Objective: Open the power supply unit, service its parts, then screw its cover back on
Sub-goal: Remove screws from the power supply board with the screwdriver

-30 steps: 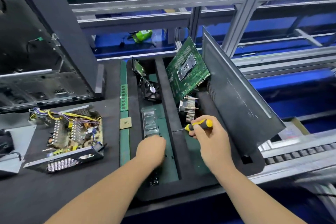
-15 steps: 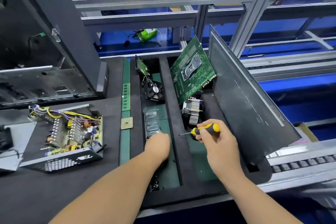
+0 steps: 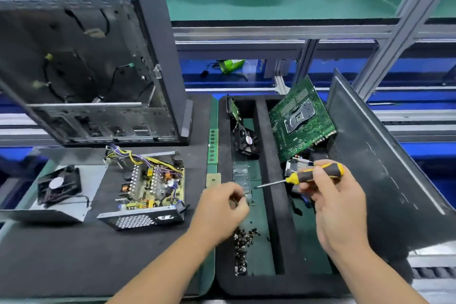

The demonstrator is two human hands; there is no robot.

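The opened power supply unit (image 3: 148, 187) sits on the black mat at left, its circuit board and yellow wires bare. Its grey cover (image 3: 56, 205) lies further left with a black fan (image 3: 58, 186) on it. My right hand (image 3: 333, 202) grips a yellow-and-black screwdriver (image 3: 313, 175), tip pointing left. My left hand (image 3: 222, 207) hovers over the foam tray's left slot with fingers curled, pinching small screws (image 3: 238, 198) just above a pile of loose screws (image 3: 243, 247).
A black foam tray (image 3: 269, 205) holds a small fan (image 3: 245, 140), a green motherboard (image 3: 301, 118), a heatsink and a leaning dark side panel (image 3: 375, 163). An open computer case (image 3: 93, 64) stands behind the power supply. RAM stick (image 3: 212, 145) and CPU chip (image 3: 213, 180) lie beside the tray.
My left hand has lifted off the screw pile with its fingers pinched together. The camera has tilted up and back, showing more of the case and shelf. My right hand keeps the screwdriver.
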